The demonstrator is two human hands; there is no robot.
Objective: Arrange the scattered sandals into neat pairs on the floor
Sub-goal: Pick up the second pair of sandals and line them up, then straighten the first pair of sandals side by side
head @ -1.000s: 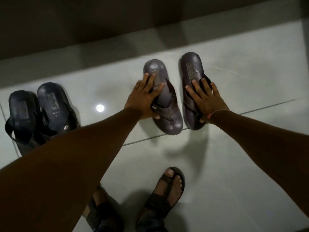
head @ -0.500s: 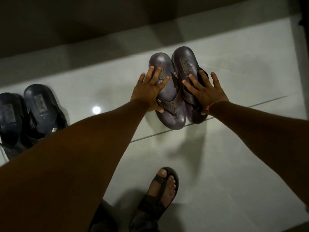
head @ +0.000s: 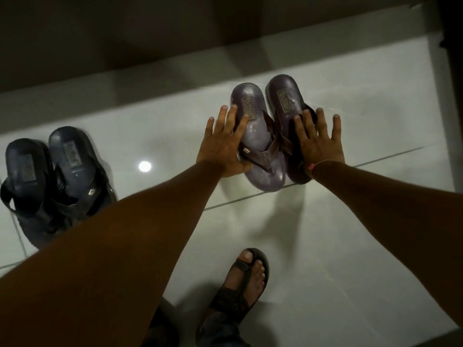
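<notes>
Two brown thong sandals lie side by side on the pale tiled floor, heels away from me: the left one and the right one, touching along their inner edges. My left hand lies flat with fingers spread against the left sandal's outer edge. My right hand rests flat, fingers spread, on the right sandal's strap area. Neither hand grips. A dark pair of sandals sits together at the far left, partly hidden by my left forearm.
My own foot in a dark strapped sandal stands near the bottom centre. A dark wall with a pale skirting band runs behind the sandals. A lamp's reflection shines on the tile. A dark edge borders the right.
The two brown sandals were apart a second ago; both hands pushed them together. My fingers have now straightened and spread, no longer curled over the sandals.
</notes>
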